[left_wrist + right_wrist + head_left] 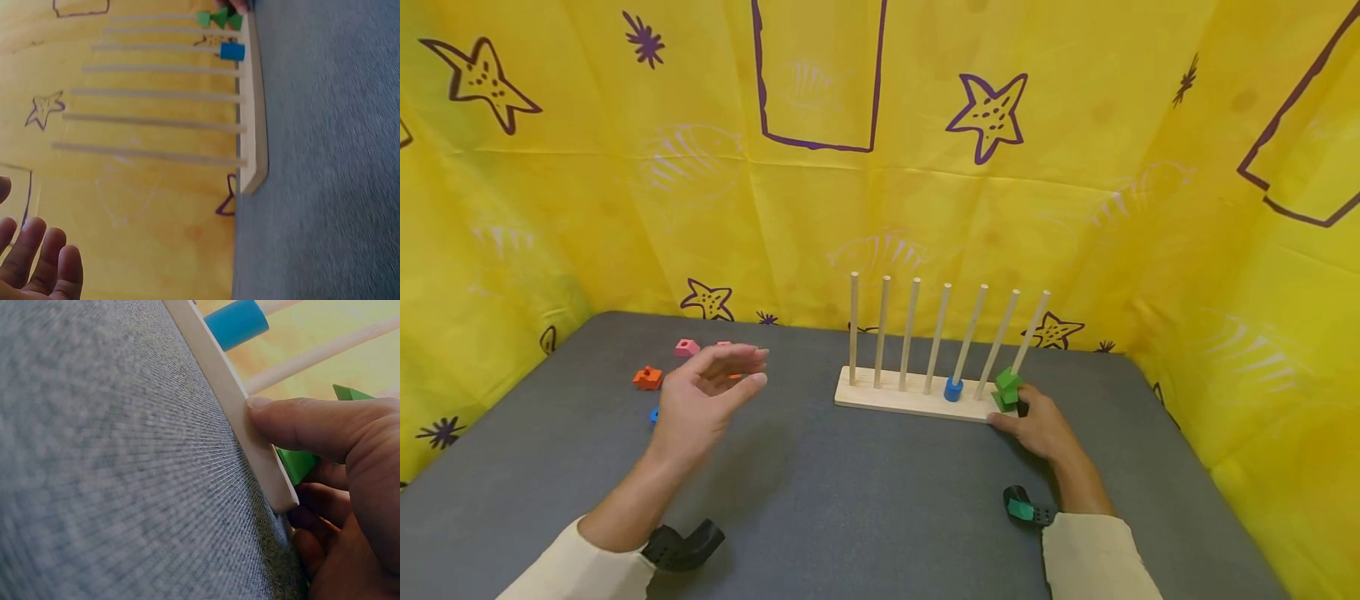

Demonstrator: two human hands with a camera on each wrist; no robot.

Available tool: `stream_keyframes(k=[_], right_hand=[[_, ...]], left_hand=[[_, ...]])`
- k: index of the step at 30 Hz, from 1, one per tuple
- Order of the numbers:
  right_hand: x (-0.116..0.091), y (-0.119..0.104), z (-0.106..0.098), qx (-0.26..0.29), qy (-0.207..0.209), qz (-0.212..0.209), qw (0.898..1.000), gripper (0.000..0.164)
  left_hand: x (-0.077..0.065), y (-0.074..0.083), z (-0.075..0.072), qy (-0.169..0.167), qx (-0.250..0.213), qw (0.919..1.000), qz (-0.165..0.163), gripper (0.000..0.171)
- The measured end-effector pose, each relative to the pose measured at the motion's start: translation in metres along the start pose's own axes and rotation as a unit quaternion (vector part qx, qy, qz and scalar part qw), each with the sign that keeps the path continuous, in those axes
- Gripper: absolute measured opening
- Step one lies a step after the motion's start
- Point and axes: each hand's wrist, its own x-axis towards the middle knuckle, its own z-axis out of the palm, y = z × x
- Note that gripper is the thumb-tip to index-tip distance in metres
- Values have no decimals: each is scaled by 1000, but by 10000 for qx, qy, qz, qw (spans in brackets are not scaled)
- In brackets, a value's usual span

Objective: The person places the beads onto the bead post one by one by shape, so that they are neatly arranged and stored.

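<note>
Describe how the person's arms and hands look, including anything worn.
The left hand and right hand are ungloved. The left sleeve and right sleeve are plain cream. Each wrist has a curved black fitting: the left fitting and the right fitting, which bears a green patch.

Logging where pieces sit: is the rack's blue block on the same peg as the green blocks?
No, the blue block sits on the third peg from the right, while the green blocks are on the rightmost peg.
</note>
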Motion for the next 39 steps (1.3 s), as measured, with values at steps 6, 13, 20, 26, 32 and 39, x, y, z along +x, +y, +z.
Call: stream_keyframes(k=[6,13,20,26,32,39], right_hand=[[0,-1,0,36,-23,72,10000,48],[-1,0,0,23,-55,169,9998,51],[0,-2,2,56,-77,110,9999,49],[0,-1,0,129,-32,80,9999,50],[0,0,-3,76,-67,132,9999,50],[0,-2,-1,-3,-111,158,9998,51]], left_hand=[[-5,-7,-23,555,-595,9966,163,33],[-8,-19,-44,1144,-328,9927,167,34],[-7,-39,-75,1827,-598,9813,30,36],[-8,-61,-89,2185,-692,9728,-337,35],[-11,-79,-95,2356,-513,9680,-691,35],[-19,-93,-101,2383,-398,9632,-1179,38]])
